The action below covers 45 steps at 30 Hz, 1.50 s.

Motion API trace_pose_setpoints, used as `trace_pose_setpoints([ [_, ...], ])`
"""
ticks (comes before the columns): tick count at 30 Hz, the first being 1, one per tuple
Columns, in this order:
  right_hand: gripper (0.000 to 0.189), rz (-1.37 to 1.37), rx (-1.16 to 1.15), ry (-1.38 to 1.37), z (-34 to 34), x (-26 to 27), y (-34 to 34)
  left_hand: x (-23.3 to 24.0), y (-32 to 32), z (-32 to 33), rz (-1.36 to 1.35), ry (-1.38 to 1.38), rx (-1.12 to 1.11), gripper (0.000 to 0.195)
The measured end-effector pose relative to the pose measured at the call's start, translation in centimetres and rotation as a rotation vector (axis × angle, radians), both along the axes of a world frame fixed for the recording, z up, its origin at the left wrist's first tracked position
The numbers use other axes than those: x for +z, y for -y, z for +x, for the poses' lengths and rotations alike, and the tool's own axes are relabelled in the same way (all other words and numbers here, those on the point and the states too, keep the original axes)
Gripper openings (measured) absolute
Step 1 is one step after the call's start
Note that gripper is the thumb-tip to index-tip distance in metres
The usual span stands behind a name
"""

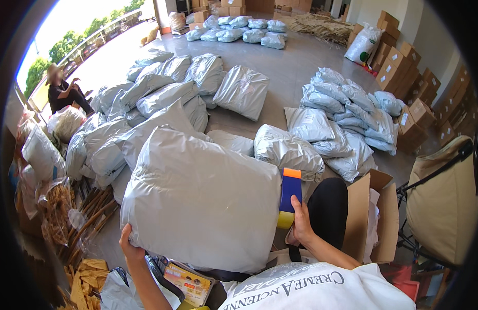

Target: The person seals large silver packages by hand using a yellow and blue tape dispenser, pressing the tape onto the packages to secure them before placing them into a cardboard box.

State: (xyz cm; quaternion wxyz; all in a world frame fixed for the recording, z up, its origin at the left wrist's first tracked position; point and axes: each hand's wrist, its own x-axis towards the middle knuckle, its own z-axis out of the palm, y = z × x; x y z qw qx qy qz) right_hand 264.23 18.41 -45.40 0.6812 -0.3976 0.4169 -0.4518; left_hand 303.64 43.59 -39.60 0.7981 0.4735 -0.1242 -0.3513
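Note:
A large stuffed grey-white plastic mailing bag point(208, 197) lies across my lap, its broad smooth face upward. At its lower left corner, my left hand point(131, 244) grips the edge, fingers partly hidden beneath. My right hand point(299, 221) is closed around a blue and orange tape dispenser point(291, 190) with a yellowish tape roll at its lower end, held against the bag's right edge. A printed colourful booklet or packet point(188, 285) shows below the bag, beside my left forearm.
Many filled mailing bags point(165, 97) are heaped ahead, with another pile point(347, 104) at the right. An open cardboard box point(353, 221) and a tan folding chair point(440, 201) stand to my right. Thin sticks point(89, 221) lie left. A seated person point(66, 89) is at the far left.

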Motion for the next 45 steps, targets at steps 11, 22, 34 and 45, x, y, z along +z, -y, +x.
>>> trace_pose_setpoints([
  [11,0.037,-0.268,-0.130,-0.050,-0.3,8.6,11.3,5.4,14.5,-2.7,-0.072,-0.115,-0.042,0.031],
  [22,0.037,-0.355,-0.138,-0.108,-1.2,12.9,18.1,7.1,22.1,-3.5,-0.153,-0.121,-0.087,0.039],
  [34,0.033,0.037,-0.045,-0.240,-4.3,-0.1,11.9,-1.2,19.1,-5.5,0.275,-0.245,-0.162,0.057],
  [45,0.036,-0.001,-0.112,-0.280,-4.7,-1.0,10.6,-1.2,18.7,-6.3,0.317,-0.239,-0.112,0.056],
])
